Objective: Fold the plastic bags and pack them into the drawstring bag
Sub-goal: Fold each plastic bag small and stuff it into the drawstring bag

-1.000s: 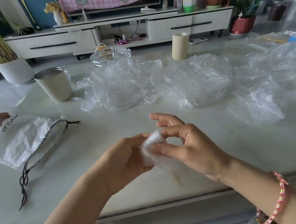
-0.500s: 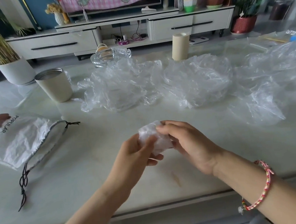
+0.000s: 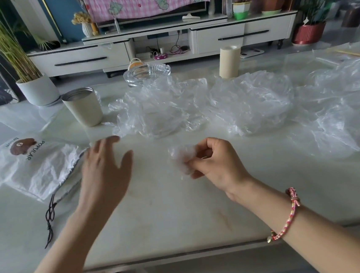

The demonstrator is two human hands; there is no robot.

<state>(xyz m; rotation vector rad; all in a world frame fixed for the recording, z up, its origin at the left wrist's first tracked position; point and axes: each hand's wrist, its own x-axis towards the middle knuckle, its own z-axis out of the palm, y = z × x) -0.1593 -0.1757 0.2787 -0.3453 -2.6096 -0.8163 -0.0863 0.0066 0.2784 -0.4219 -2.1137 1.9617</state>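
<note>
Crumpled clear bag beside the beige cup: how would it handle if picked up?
Likely floppy: the crumpled clear bag lies in loose wrinkles, holding no shape. Probably very light, being thin see-through film. Possibly slippery on the glossy table.

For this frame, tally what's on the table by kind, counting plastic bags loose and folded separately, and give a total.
Loose plastic bags: 3
Folded plastic bag, pinched in the right hand: 1
Drawstring bag: 1
Cup: 1
Glass dish: 1
Beige cylinder: 1
Total: 8
The things at the far right edge are too unclear to count.
</note>
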